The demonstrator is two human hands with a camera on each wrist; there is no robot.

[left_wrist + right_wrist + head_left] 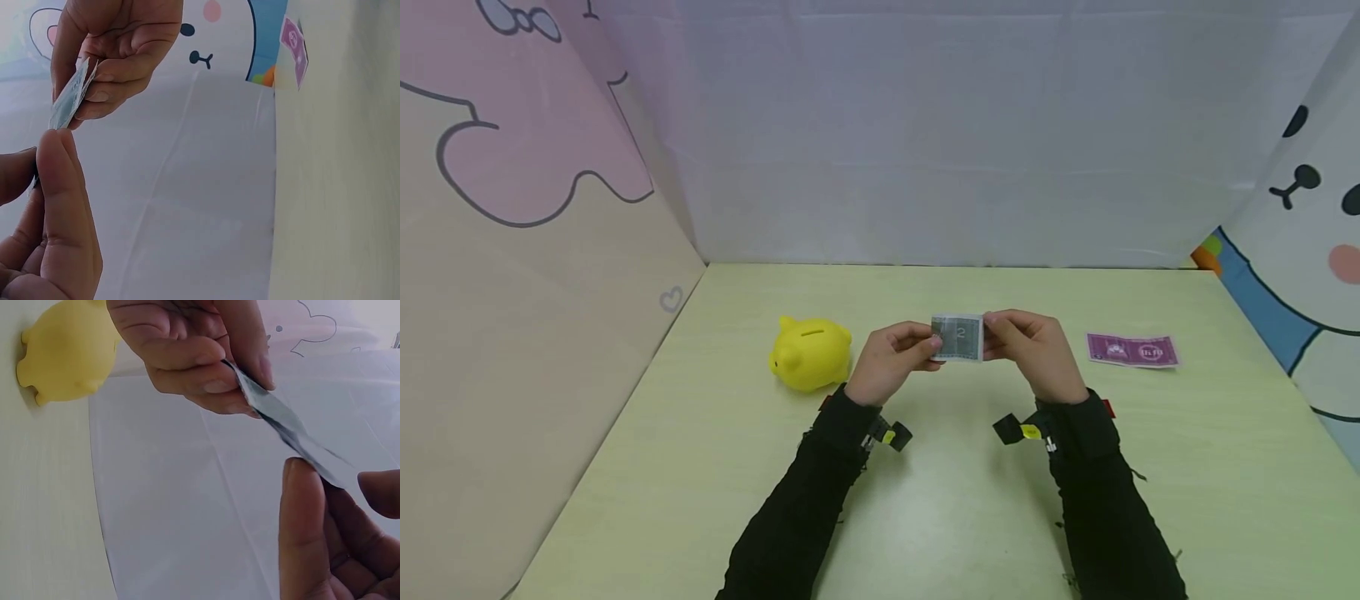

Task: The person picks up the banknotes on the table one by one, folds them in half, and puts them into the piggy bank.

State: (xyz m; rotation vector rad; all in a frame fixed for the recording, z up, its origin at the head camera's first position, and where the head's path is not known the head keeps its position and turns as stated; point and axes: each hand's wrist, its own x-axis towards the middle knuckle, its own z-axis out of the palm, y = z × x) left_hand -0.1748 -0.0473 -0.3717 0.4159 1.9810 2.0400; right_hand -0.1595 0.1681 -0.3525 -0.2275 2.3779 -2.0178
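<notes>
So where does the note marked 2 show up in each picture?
Head: the note is near the middle, between the left hand and the right hand.
Left wrist: the note is upper left, seen at a slant.
Right wrist: the note is right of centre, above mid-height, seen at a slant.
Shared landmark: the pale table, low in the head view, along the right side from the left wrist, along the left from the right wrist.

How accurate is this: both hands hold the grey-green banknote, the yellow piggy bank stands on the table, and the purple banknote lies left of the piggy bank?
One slip: the purple banknote lies to the right of the right hand, not left of the yellow piggy bank, as the head view shows. The rest is right.
</notes>
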